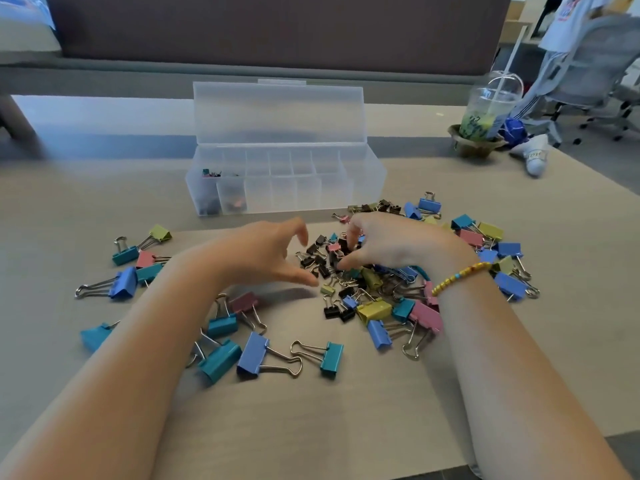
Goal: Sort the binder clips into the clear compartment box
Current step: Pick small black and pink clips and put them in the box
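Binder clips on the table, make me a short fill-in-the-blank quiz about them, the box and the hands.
1. The lid of the clear compartment box stands ____.
2. The few clips already sorted lie in the compartments at the box's ____ end.
3. The yellow beaded bracelet is worn on the ____ wrist.
4. The right hand has its fingers down among the small ____ clips.

Missing words: open; left; right; black

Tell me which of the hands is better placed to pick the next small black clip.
Right hand: its fingertips already reach into the small black clips. Left hand hovers open beside them.
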A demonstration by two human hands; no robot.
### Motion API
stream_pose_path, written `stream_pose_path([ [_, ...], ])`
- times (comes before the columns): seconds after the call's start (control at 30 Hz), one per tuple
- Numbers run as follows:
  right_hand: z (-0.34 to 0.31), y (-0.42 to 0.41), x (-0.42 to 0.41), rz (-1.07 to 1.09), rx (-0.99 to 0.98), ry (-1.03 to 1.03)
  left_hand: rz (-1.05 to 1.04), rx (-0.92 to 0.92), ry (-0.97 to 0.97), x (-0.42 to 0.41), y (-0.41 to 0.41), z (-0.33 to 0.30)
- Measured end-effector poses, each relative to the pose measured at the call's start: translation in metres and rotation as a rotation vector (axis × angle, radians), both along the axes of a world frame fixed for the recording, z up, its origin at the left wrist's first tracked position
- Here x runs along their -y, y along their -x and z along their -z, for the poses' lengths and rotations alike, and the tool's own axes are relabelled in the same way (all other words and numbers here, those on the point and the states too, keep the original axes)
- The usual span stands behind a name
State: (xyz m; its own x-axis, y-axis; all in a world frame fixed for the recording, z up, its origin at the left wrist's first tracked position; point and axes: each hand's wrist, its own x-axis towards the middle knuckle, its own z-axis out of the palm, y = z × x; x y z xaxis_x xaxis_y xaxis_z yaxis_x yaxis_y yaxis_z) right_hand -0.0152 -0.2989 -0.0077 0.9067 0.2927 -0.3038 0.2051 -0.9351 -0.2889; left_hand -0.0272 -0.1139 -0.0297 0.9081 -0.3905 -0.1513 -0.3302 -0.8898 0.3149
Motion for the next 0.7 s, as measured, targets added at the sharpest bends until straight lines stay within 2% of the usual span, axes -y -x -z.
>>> stream_pose_path([
  [0.23,0.018,-0.008,-0.018,-0.003,0.155,-0.039,-0.051,0.024,0.016,-0.007,-0.007,0.009],
  [0.37,0.018,-0.011,-0.016,0.019,0.136,-0.115,-0.066,0.027,-0.007,-0.011,-0.010,0.010],
  [0.6,0.023,-0.013,-0.025,-0.098,0.233,0.097,-0.079,0.087,-0.153,-0.008,-0.014,0.012],
  [0.7,0.022,-0.013,-0.027,-0.107,0.252,0.114,-0.064,0.116,-0.222,-0.004,-0.014,0.012],
])
